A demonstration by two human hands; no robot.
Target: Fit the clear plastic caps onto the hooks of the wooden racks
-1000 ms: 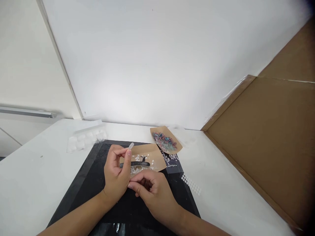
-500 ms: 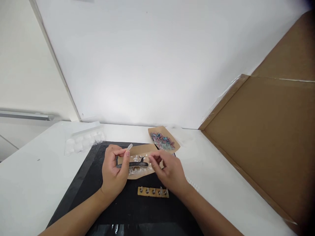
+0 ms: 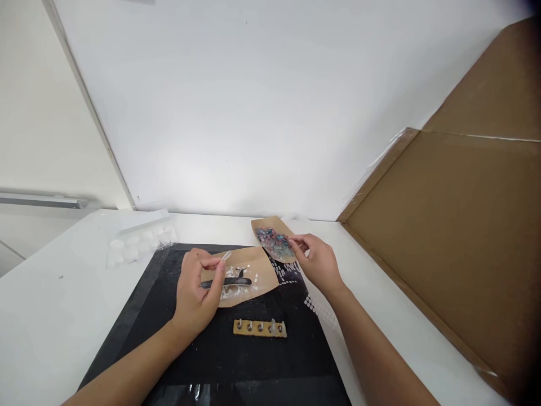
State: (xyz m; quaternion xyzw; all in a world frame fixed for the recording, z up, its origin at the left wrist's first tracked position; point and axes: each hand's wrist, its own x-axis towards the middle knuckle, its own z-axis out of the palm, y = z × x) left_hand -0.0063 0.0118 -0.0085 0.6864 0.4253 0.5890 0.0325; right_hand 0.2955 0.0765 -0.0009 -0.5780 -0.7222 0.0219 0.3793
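Observation:
My left hand (image 3: pixel 200 290) is closed, pinching a small clear false nail tip (image 3: pixel 226 256) between thumb and forefinger. A dark nail file (image 3: pixel 232 281) sticks out from behind that hand, over a brown paper tray (image 3: pixel 268 276) scattered with small white bits. My right hand (image 3: pixel 315 259) has its thumb and forefinger together at the right edge of a second brown paper tray (image 3: pixel 257 224), which holds blue, pink and clear pieces. What those fingertips hold, if anything, is too small to make out.
Nearer me, a tan strip with several pegs (image 3: pixel 260 328) lies on the black mat (image 3: pixel 236 361); clear tips stand at its right end. Rows of white tabs (image 3: pixel 287 274) and a sheet of round stickers (image 3: pixel 321 310) lie rightward. Clear plastic packaging (image 3: pixel 141 242) sits back left; cardboard (image 3: pixel 456 237) stands right.
My right hand has moved right and back, from the tray of white bits to the tray of coloured pieces. My left hand stays nearly in place with the nail tip.

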